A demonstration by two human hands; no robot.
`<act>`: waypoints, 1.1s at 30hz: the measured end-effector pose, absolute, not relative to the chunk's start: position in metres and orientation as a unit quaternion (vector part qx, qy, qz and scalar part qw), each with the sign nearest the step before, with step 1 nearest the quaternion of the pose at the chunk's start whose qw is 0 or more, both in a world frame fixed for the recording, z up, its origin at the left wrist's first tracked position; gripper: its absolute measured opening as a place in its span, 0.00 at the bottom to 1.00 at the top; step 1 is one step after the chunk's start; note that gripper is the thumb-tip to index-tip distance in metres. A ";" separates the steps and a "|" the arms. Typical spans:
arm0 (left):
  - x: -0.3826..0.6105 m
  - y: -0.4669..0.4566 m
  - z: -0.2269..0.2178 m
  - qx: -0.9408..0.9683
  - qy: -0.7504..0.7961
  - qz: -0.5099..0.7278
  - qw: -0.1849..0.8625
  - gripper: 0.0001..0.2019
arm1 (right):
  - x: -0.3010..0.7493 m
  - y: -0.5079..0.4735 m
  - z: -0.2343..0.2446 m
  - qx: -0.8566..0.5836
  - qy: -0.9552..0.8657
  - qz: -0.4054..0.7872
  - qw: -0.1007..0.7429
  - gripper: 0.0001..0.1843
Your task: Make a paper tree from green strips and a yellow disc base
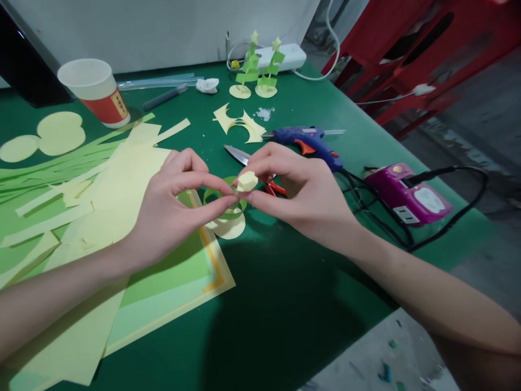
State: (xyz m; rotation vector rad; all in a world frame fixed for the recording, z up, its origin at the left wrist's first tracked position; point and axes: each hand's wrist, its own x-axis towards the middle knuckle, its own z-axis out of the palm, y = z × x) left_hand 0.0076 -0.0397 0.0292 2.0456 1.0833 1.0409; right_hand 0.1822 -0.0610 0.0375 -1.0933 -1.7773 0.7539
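My left hand (175, 201) and my right hand (293, 190) meet over the middle of the green table (285, 282). Both pinch a small paper tree (230, 212) made of green loops on a pale yellow round base. A small pale yellow paper piece (247, 181) sits at its top, between the fingertips of both hands. My left thumb and forefinger close on the green loops just below that piece. My right fingers curl round the yellow piece.
Yellow and green paper sheets and strips (101, 217) lie at left. Scissors (244, 157), a blue glue gun (305, 141) and a purple power strip (407, 195) lie right of centre. A paper cup (95, 89) and two finished paper trees (256, 70) stand at the back.
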 end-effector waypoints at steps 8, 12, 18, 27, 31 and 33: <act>0.004 -0.038 0.030 0.777 0.387 0.390 0.308 0.03 | 0.184 -0.060 0.036 -0.427 -0.725 0.298 0.451 0.06; 0.005 -0.038 0.030 0.783 0.400 0.386 0.279 0.04 | 0.183 -0.061 0.034 -0.432 -0.724 0.286 0.455 0.08; 0.005 -0.036 0.029 0.779 0.406 0.386 0.282 0.04 | 0.181 -0.061 0.031 -0.436 -0.718 0.274 0.469 0.08; 0.005 -0.034 0.031 0.758 0.414 0.376 0.336 0.04 | 0.180 -0.060 0.026 -0.429 -0.718 0.262 0.481 0.07; 0.005 -0.034 0.030 0.762 0.401 0.383 0.333 0.02 | 0.182 -0.058 0.028 -0.430 -0.716 0.275 0.477 0.05; 0.005 -0.034 0.031 0.762 0.396 0.396 0.326 0.02 | 0.185 -0.059 0.031 -0.444 -0.717 0.269 0.465 0.06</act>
